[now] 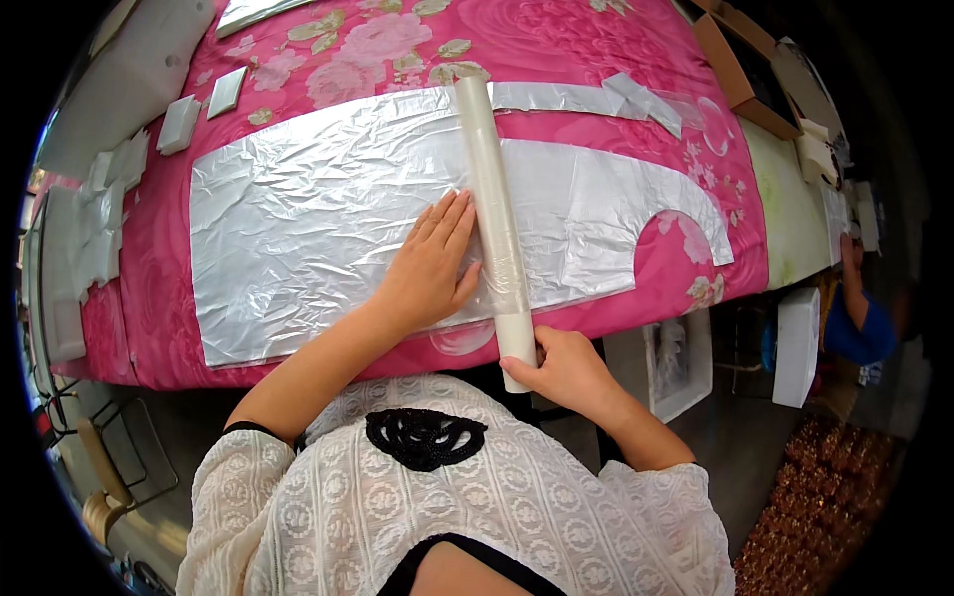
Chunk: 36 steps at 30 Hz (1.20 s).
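A crinkled silver sheet (308, 219) lies spread on a pink floral cloth (397, 50), with a curved cut-out at its right end. Across it rests a long pale roll (494, 199) wrapped in clear plastic film, its near end jutting past the table edge. My left hand (427, 260) lies flat on the sheet, fingers stretched out and fingertips close beside the roll. The roll's near end is in my right hand (564, 366), thumb on top and the other fingers partly hidden. Film appears to cover some of the sheet, but its extent is unclear.
Beyond the roll runs a silver strip (556, 96). Small folded packets (179, 124) lie at the left, near a stack of white pieces (107, 214). A cardboard box (750, 74) stands far right. Below the table edge is a white bin (686, 372). Another person's blue sleeve (863, 328) shows at right.
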Each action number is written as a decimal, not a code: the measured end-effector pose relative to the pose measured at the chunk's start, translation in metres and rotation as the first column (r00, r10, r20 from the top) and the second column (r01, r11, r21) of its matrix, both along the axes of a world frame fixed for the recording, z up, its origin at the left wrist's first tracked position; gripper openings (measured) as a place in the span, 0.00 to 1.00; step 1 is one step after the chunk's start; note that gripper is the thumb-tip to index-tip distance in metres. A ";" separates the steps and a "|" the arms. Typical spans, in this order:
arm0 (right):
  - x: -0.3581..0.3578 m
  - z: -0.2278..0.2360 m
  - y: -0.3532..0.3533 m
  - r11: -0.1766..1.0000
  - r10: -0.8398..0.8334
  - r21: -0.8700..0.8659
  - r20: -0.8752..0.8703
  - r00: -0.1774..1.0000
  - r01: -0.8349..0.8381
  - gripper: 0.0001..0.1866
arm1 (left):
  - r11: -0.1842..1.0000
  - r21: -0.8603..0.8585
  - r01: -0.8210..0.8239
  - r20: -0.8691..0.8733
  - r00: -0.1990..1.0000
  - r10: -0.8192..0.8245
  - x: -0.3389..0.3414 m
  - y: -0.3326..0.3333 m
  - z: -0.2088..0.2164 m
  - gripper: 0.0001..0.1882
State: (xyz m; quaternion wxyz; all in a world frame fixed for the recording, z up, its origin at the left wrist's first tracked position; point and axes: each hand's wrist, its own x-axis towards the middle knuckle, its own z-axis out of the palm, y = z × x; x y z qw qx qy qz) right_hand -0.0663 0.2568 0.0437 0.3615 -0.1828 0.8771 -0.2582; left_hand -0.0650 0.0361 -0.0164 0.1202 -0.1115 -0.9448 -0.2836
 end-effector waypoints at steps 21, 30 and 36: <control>-0.241 -0.051 -0.103 -0.122 -0.157 -0.442 0.893 0.423 0.889 0.24 | 0.971 -0.241 -0.006 0.094 0.995 0.029 -0.001 0.006 0.000 0.42; -0.236 0.035 -0.113 -0.054 -0.180 -0.922 0.387 0.905 0.383 0.16 | 0.967 -0.256 0.009 0.089 0.996 0.014 -0.001 0.006 -0.002 0.42; -0.058 0.000 -0.274 0.689 0.396 -0.549 -0.262 0.880 -0.474 0.33 | 0.969 -0.240 -0.061 -0.029 0.998 0.056 0.008 0.002 -0.008 0.39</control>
